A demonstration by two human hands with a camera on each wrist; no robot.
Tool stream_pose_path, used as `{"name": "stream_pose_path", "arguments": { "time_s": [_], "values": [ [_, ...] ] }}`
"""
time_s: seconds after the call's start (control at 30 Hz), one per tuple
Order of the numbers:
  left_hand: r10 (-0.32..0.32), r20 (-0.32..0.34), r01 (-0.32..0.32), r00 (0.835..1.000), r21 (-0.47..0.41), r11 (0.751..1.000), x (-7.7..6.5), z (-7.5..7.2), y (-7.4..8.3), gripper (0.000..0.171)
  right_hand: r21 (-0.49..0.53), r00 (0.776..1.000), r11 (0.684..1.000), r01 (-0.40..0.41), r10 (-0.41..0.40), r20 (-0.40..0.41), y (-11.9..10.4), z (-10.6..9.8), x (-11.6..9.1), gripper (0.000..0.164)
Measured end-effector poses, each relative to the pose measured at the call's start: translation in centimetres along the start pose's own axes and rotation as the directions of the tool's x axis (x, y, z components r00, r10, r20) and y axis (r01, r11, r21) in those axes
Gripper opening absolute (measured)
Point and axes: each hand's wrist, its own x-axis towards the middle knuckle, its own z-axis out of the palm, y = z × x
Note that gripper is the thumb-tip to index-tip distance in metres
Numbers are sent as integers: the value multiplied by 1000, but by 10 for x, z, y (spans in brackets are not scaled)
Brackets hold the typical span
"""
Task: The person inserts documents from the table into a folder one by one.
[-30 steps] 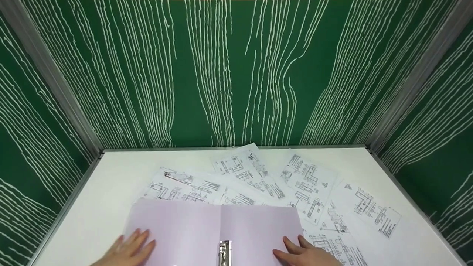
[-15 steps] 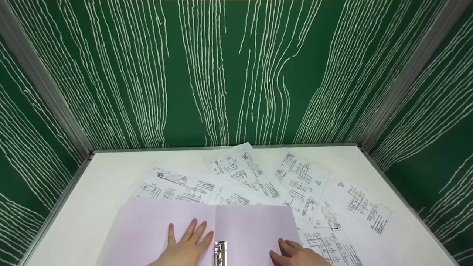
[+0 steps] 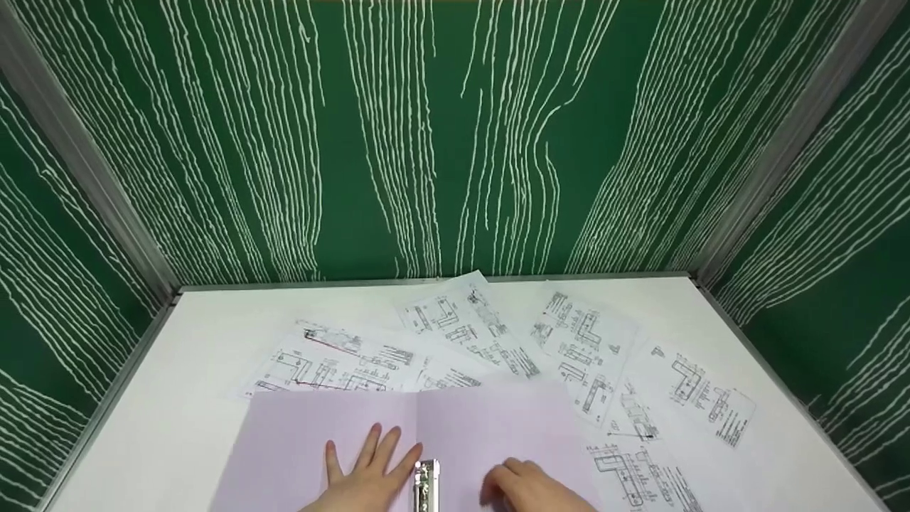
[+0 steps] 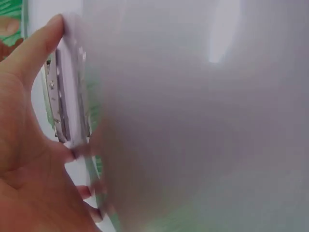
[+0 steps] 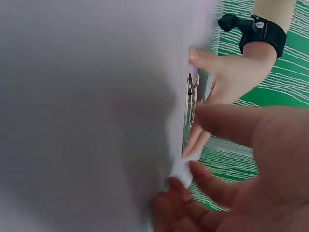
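A pale purple folder (image 3: 284, 434) lies spread out with its two covers apart. Near its centre fold is a silver metal clip (image 3: 426, 491), cut off by the bottom of the head view. On the left cover, just beside the clip, rests my left hand (image 3: 364, 480), fingers spread. My right hand (image 3: 537, 491) is over the right cover, fingers bent, with nothing visible in its grasp. The right wrist view shows the right thumb (image 5: 231, 121) in front of the clip (image 5: 188, 116), and the left hand (image 5: 234, 79) beyond it.
Several printed sheets with technical drawings (image 3: 590, 327) lie scattered behind and to the right of the folder, some partly beneath it. The white table (image 3: 163, 398) is bounded by green panels (image 3: 498, 142) with white wavy lines and by grey metal posts (image 3: 768, 171).
My left hand has moved from the folder's left edge inward beside the clip. My right hand has left the right edge and come closer to the clip. The right cover now spreads wider.
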Motion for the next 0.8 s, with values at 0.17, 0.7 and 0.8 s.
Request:
{"name": "stream_pose_path", "arguments": {
  "time_s": [0.17,0.7,0.8],
  "values": [
    [-18,18,20,1000,-72,997,3,0,-1,111,49,999,999,21,-22,23,-12,17,24,20],
    [7,-70,-17,998,-141,990,5,17,-7,107,-436,995,898,-57,16,-97,-27,52,50,63],
    [9,-63,-18,998,-144,989,4,19,-9,113,-474,997,879,-58,26,-75,-30,51,51,68]
  ]
}}
